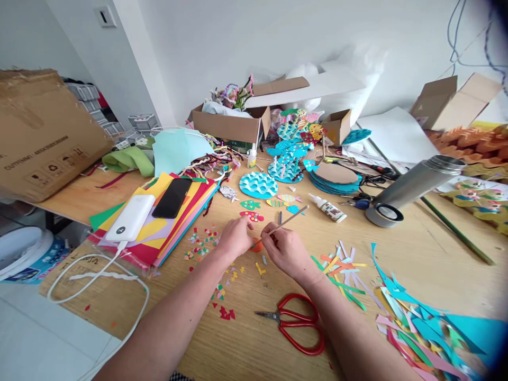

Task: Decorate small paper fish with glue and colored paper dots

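Note:
My right hand (286,250) is closed around a thin stick (293,216), which slants up to the right with its lower end by an orange paper piece (257,244). My left hand (237,237) has its fingers curled at the left edge of that orange piece, partly hidden from view. Just beyond the hands lie paper fish: a red dotted fish (252,216), a green fish (250,205) and a striped fish (275,203). Red-handled scissors (296,323) rest between my forearms. Small paper scraps (202,241) are scattered left of my left hand.
A glue bottle (328,207), a steel flask (416,182) and its lid (384,215) stand or lie to the right. Paper strips (345,270) and blue offcuts (428,328) spread at right. At left are a phone (172,197), a power bank (130,217) and a large carton (47,137).

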A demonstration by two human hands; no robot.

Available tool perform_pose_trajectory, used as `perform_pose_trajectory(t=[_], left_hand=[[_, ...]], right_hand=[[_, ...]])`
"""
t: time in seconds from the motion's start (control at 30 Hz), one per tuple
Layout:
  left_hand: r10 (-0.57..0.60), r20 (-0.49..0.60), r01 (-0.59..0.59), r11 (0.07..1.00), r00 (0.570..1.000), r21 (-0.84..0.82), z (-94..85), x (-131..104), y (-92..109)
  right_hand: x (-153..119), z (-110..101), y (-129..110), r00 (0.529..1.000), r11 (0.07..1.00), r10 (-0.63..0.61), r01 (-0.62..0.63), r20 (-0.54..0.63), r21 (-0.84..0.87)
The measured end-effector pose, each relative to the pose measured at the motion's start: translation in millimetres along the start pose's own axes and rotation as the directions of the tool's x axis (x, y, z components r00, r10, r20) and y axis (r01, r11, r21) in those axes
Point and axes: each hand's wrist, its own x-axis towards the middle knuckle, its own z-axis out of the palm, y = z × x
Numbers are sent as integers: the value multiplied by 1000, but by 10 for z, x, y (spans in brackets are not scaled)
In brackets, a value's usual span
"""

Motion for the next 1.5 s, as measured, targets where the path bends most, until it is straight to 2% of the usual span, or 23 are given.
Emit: perform_pose_trajectory(t=[0.33,0.53,0.83,0.93,1.07,1.17,1.27,1.37,1.43,1.5], left_hand=[[2,-5,-2,1000,1000,2,-10,-18,25],[-10,2,10,1000,1000,-18,-31,-20,35],[10,11,-9,991,1000,-132,41,67,-121],[51,-5,-51,984,999,-171,9,46,-150],[116,-49,-123,974,992,-192,-108,-41,-161],[168,-94,-184,964,981,-193,-164,-104,-204],[188,-186,-218,963,965,-160,-150,-122,-289],[223,-272,-255,963,936,-91,-119,-107,-374],[257,-300,-280,959,919,-37,-114,-101,-406],[285,-305,-295,955,909,14,-117,-110,-412]], right_hand=[[-1,-27,34,982,975,136,-109,-131,196],[-3,-39,61,962,956,167,-104,-218,273],[12,-77,31,937,899,268,-159,-225,407],[14,-112,-23,943,851,293,-182,-158,493],[-8,-152,-173,973,799,227,-213,45,562],[-33,-162,-313,973,824,114,-206,203,527],[-52,-164,-404,963,871,44,-168,267,462],[-53,-184,-391,985,905,57,-120,164,407],[-43,-214,-337,993,903,115,-108,8,415],[-32,-249,-282,967,879,207,-118,-145,463]])
